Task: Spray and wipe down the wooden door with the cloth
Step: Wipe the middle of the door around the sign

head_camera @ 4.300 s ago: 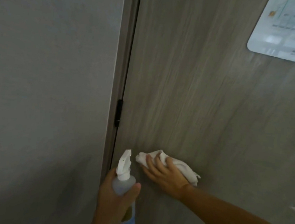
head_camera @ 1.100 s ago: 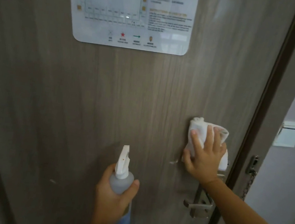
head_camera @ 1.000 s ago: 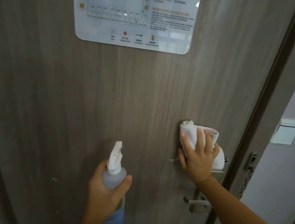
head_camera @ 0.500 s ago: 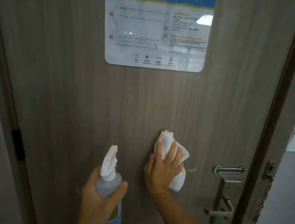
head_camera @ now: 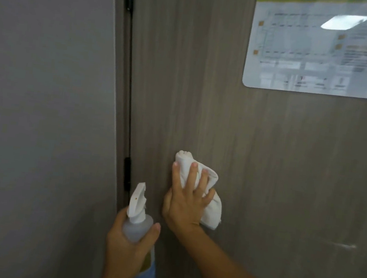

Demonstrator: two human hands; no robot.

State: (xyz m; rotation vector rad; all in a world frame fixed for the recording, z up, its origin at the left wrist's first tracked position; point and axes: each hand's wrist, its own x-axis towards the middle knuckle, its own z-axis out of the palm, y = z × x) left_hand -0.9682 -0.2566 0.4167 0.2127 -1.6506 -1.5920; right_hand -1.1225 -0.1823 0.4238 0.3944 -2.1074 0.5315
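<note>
While your right hand presses the crumpled white cloth flat-fingered near the grey-brown wooden door's hinge edge, your left hand grips the clear spray bottle. Wiping looks midway; the lower door is unseen.

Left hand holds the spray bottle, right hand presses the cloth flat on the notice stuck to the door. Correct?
Not quite. The head view shows the right hand pressing the cloth on bare door wood, well below the notice. The left hand does hold the spray bottle.
</note>
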